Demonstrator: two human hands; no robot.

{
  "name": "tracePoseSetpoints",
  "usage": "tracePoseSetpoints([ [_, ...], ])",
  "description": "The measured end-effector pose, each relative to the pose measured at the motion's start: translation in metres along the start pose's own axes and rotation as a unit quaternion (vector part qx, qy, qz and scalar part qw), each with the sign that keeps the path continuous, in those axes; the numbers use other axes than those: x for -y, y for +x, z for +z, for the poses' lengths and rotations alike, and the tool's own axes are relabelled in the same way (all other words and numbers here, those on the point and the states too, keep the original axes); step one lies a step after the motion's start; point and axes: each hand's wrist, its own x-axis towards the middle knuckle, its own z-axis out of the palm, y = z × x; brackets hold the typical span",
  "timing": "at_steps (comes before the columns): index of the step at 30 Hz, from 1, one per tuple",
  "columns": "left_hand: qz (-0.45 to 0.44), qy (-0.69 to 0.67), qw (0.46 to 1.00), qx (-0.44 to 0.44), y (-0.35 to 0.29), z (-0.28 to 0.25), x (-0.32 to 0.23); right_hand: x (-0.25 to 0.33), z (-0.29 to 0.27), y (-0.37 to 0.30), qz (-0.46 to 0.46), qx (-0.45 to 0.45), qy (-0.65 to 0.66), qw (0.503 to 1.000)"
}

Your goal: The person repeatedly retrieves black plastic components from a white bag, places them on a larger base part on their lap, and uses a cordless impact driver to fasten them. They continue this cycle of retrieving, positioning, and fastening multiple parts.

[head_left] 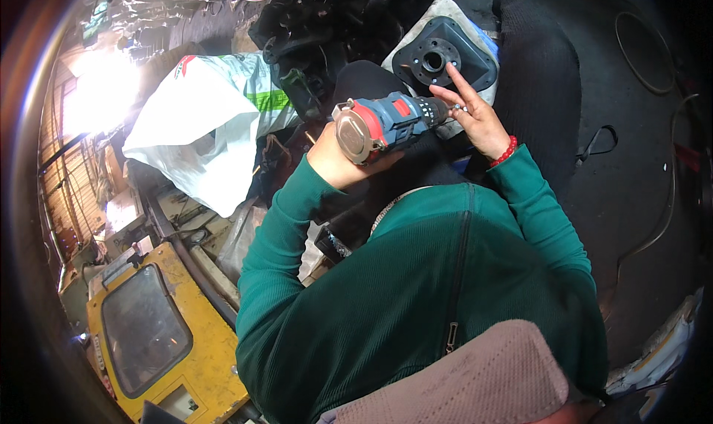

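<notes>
My left hand (334,156) is wrapped round the grip of a blue and red cordless drill (390,119), whose black chuck points right. At the chuck's tip is my right hand (481,124), wearing a red bead bracelet. Its index finger stretches forward over a black part, while small shiny metal pieces (459,108) show between thumb and fingers; their kind is too small to tell. That black molded part (468,66) has a square flange and a round hollow neck, and lies on a white sack (437,9) just beyond the right hand.
A heap of black parts (319,30) lies ahead, beside a white and green plastic bag (200,119) on the left. A yellow machine panel with a dark window (148,327) stands at lower left. A cable (653,231) and a black strap loop (598,141) lie on the right.
</notes>
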Motion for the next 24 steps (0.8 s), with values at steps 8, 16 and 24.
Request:
tracePoseSetpoints([
  [8,-0.025,0.001,1.0,0.008,0.004,-0.011,-0.012,0.001,0.002,0.004,-0.022,0.002,-0.188,0.982],
  [16,-0.065,0.003,0.995,0.075,0.0,-0.011,-0.01,0.003,0.003,0.004,0.005,0.058,-0.298,0.953],
  [24,-0.016,0.065,0.993,0.102,-0.001,-0.011,-0.011,0.005,0.002,0.007,0.078,0.115,-0.334,0.932],
])
